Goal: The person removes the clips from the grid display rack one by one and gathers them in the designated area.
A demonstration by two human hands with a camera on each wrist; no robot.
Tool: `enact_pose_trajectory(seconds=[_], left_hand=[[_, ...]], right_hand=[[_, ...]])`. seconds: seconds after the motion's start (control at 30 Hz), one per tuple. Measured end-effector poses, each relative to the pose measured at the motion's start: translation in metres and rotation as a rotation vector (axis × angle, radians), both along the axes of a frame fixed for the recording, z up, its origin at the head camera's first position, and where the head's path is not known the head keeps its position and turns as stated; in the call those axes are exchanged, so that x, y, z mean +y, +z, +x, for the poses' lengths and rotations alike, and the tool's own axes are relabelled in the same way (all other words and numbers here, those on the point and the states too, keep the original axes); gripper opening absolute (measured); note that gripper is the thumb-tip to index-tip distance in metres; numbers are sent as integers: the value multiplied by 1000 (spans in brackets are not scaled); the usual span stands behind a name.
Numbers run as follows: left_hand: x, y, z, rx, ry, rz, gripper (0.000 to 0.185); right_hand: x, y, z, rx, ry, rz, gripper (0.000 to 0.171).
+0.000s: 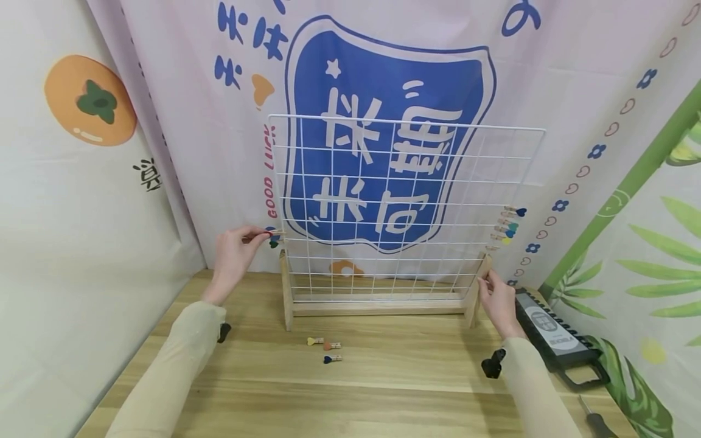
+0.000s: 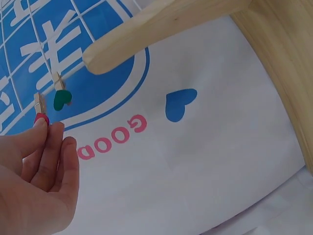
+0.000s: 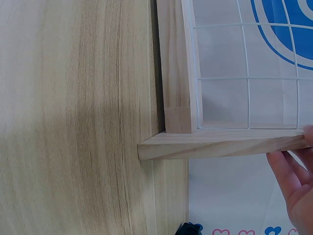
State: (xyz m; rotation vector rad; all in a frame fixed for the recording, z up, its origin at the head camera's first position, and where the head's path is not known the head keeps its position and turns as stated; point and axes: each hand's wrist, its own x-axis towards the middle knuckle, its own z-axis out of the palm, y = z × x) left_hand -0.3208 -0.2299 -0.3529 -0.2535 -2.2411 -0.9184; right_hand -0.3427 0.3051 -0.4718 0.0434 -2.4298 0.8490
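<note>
My left hand pinches a small wooden clothespin with a red heart at the left edge of a white wire grid. Beside it, a clothespin with a green heart is clipped to the grid. The grid stands upright in a wooden stand. My right hand holds the stand's right post between thumb and fingers. Several clothespins with coloured hearts hang on the grid's right edge. On the table lie a yellow-heart clothespin, an orange-heart one and a dark-blue-heart one.
A long black tool with a grey panel and a loop handle lies on the wooden table at the right. Near it is a screwdriver. A printed curtain hangs close behind the grid.
</note>
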Motion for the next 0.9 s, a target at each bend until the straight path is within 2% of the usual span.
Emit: enact_pose_trajectory(seconds=[0.2,0.37,0.6,0.73,0.9], left_hand=[[-6,-1,9,-2,-6,12,13],[-11,-17,20,-29,-12,3,14],[1,-50,40,-175,-64,-77,13],[12,-75,52,-253,-143,-122,8],[23,-105,60,-348,-276,-129,6]], right_hand=[[0,0,0,8,-4,0,12],[0,1,2,-13,-12,-2,13],[-1,2,3,-20,-13,-4,13],[-2,2,3,-20,-8,-2,14],[-2,2,3,-16,-10,0,14]])
